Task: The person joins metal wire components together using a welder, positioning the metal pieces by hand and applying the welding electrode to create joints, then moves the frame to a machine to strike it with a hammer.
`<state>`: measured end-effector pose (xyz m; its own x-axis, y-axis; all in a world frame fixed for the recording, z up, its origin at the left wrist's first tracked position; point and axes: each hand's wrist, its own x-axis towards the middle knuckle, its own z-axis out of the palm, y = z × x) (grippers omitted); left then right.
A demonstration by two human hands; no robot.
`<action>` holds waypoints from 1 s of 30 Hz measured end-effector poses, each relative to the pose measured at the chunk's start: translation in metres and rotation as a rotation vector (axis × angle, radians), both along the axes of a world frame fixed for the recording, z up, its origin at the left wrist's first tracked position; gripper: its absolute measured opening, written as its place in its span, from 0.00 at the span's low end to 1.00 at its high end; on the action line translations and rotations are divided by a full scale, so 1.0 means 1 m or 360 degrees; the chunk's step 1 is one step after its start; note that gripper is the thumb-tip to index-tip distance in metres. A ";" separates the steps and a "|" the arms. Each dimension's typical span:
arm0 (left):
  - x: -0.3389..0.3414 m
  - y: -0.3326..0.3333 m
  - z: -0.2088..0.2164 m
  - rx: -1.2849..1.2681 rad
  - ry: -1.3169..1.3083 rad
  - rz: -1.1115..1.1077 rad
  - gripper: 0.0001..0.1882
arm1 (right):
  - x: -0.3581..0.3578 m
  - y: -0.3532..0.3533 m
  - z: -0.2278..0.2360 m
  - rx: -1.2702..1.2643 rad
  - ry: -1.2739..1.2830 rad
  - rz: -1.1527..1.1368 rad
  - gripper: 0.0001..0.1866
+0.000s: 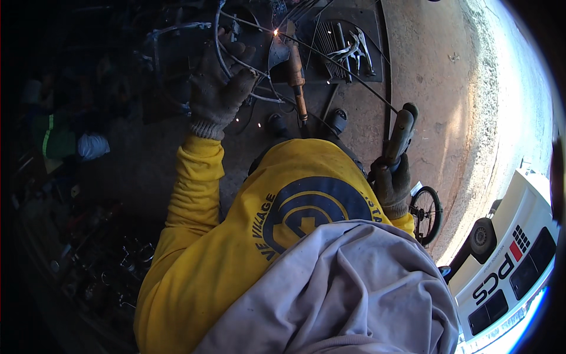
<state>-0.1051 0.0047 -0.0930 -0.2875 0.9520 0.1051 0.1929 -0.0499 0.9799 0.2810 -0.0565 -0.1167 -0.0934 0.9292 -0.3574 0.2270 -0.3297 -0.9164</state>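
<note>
My left hand [218, 88], in a dirty grey work glove, grips a round frame of thin bent metal rod [220, 54] on the dark bench. My gloved right hand [392, 183] is closed around a welding electrode holder [402, 133]. From its jaws a long thin rod [348, 75] reaches up and left to a bright spark [275, 32] by the frame. Loose sparks fall below it. Between my hands lies a tool with a worn orange-brown handle [296, 74] and a cable. What the spark touches is too small to make out.
Locking pliers [361, 50] lie on a ribbed metal piece [330, 50] at the right of the bench. Further bent rod frames [156, 56] stand at the left. A bicycle wheel [425, 215] and a white vehicle [507, 259] are at the right. Dark clutter fills the left side.
</note>
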 end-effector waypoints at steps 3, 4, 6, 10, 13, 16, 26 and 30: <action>0.003 0.000 0.007 -0.0032 0.0082 0.0023 0.46 | -0.001 0.002 0.000 -0.0051 -0.0009 -0.0032 0.21; 0.004 0.000 0.010 -0.0033 0.0098 0.0043 0.45 | 0.000 0.002 0.000 -0.0031 0.0002 -0.0015 0.21; 0.000 0.000 0.004 -0.0035 0.0106 0.0033 0.44 | 0.000 0.001 -0.002 -0.0010 0.0014 0.0002 0.21; 0.004 -0.006 0.004 0.0036 -0.0095 0.0058 0.40 | -0.005 0.001 -0.001 -0.0060 0.0249 -0.0074 0.24; -0.004 -0.012 0.007 -0.0058 0.0570 -0.0057 0.38 | -0.007 0.005 0.003 -0.0206 0.0512 -0.0144 0.26; 0.004 -0.009 0.005 0.0064 -0.0039 0.0056 0.39 | -0.004 0.011 0.007 -0.0246 0.0627 -0.0130 0.26; -0.007 -0.007 0.000 0.0048 -0.0149 -0.0053 0.41 | -0.002 0.001 -0.003 -0.0040 0.0285 -0.0023 0.28; 0.002 -0.007 0.005 -0.0004 -0.0353 0.0031 0.40 | -0.002 -0.003 -0.011 0.0008 0.0240 -0.0029 0.26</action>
<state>-0.1031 -0.0026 -0.0878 -0.3215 0.9463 0.0350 -0.0267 -0.0460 0.9986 0.2794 -0.0592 -0.1274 -0.1285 0.9330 -0.3362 0.0808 -0.3280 -0.9412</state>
